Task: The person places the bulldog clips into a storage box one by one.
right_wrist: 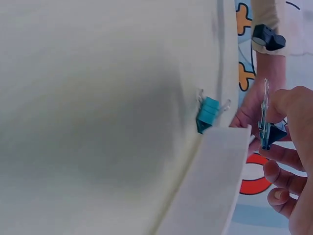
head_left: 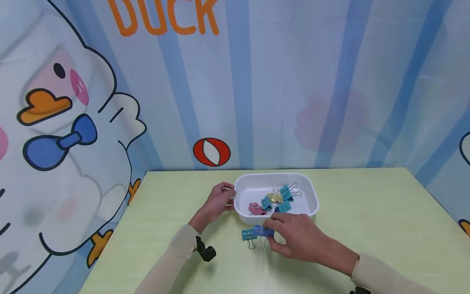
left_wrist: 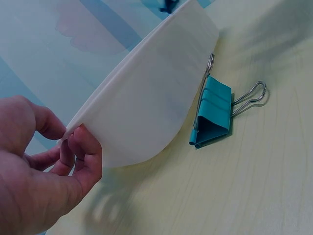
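Note:
A white plastic tray stands on the table with binder clips inside: teal ones, yellow and pink. At its left end, my left hand pinches the rim between thumb and fingers, as the left wrist view also shows. My right hand is in front of the tray and pinches a blue binder clip between thumb and forefinger. In the right wrist view that clip looks darker. A teal binder clip lies on the table just outside the tray's front wall.
The light yellow-green table extends to both sides of the tray. Behind it hangs a blue striped cloth with cartoon ducks. A black wrist device sits on the left sleeve.

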Demonstrator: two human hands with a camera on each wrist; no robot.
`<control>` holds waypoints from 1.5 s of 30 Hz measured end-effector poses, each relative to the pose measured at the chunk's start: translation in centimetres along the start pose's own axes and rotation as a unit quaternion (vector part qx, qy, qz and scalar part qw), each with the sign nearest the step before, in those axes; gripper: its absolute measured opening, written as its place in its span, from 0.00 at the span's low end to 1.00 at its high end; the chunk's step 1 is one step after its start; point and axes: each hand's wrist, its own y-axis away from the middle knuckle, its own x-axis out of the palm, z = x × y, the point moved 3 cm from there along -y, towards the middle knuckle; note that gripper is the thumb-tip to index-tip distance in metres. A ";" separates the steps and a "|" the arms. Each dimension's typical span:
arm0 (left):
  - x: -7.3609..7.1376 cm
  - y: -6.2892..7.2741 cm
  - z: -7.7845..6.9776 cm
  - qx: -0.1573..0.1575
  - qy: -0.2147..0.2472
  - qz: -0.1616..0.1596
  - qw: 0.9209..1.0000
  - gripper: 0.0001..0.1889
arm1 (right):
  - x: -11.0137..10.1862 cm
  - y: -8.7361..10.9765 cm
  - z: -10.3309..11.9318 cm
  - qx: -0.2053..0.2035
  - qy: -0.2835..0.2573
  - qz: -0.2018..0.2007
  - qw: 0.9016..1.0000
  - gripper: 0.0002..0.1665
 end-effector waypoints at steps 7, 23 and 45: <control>-0.1 0.0 0.0 -0.002 -0.001 0.000 1.000 0.16 | -2.4 -1.8 -1.1 -0.006 0.026 -0.058 0.998 0.14; -0.4 -0.2 0.3 -0.002 -0.001 0.010 1.000 0.17 | -7.2 -7.3 -3.7 0.035 -0.021 -0.109 0.993 0.16; -0.3 -0.1 0.1 -0.001 0.005 0.015 1.000 0.17 | -6.2 -7.7 -3.9 0.034 0.007 -0.124 0.992 0.38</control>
